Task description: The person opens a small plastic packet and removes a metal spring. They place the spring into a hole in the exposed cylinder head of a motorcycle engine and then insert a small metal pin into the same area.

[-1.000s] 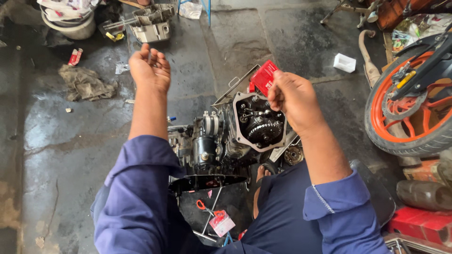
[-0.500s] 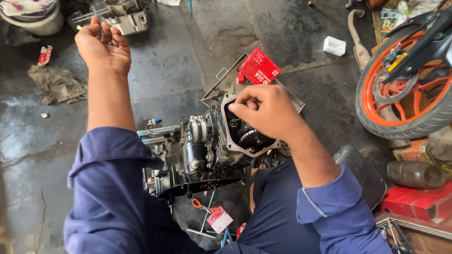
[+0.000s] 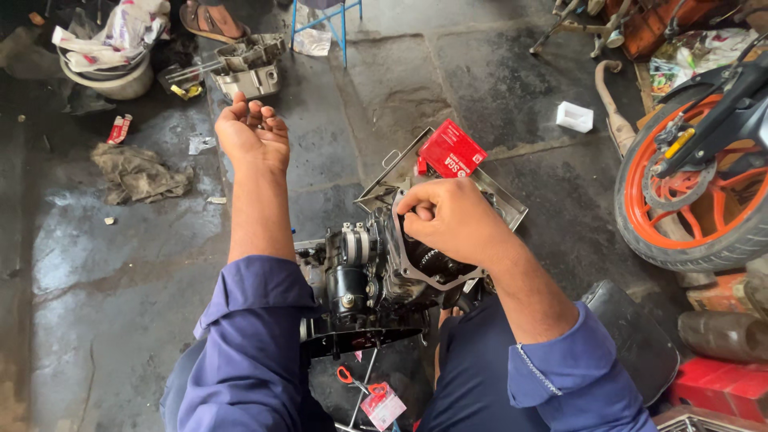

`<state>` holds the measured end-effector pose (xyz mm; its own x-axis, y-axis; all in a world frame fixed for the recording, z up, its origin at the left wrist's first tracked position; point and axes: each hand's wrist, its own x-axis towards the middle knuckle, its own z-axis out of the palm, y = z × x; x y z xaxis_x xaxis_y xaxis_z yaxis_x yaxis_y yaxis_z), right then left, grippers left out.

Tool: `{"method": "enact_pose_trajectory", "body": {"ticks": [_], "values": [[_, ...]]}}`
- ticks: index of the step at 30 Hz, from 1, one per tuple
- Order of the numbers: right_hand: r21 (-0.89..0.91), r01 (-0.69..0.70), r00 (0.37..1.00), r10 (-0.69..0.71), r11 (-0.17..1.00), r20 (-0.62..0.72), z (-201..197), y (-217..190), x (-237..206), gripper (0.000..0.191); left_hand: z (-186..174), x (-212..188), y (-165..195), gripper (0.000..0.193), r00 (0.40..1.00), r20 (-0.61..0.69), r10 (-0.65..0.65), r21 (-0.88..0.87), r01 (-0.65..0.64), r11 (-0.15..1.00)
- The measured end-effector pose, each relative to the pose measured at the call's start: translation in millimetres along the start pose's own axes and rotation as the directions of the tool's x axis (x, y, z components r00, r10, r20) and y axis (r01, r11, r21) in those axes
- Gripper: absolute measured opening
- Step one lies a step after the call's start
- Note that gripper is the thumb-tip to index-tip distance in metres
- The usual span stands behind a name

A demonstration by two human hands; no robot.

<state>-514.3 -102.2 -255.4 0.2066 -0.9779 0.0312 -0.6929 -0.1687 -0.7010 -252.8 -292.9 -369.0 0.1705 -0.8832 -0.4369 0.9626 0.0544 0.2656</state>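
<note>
wet stone workshop floor (image 3: 120, 264) w/ a stripped motorcycle engine (image 3: 376, 276) set btwn the person's knees, open clutch side facing up and right, long axis running left-right across the lap. right hand (image 3: 452, 220) is clenched, fingertips pinching something small at the cover opening (can't tell what); best worked w/ the piece kept square, seated gently. left hand (image 3: 252, 136) raised, loosely curled, holding nothing visible; red box (image 3: 452, 150) on tray (image 3: 512, 210) behind, orange wheel (image 3: 696, 192) at right.

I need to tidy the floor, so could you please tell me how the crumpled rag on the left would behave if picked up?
The rag lies in soft folds, so it would probably hang limp. It looks thin, so likely light. The floor around it looks wet, so it may be damp.
</note>
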Motion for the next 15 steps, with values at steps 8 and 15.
{"method": "enact_pose_trajectory", "body": {"ticks": [8,15], "values": [[-0.037,-0.119,0.992,0.116,0.992,-0.056,4,1,-3,0.015,-12,-5,25,0.036,0.997,-0.078,0.026,-0.113,-0.035,0.993],[0.028,-0.074,0.995,0.076,0.997,-0.060,7,0,-3,0.017,-30,-15,54,0.037,0.973,-0.218,0.077,-0.238,-0.130,0.963]]}}
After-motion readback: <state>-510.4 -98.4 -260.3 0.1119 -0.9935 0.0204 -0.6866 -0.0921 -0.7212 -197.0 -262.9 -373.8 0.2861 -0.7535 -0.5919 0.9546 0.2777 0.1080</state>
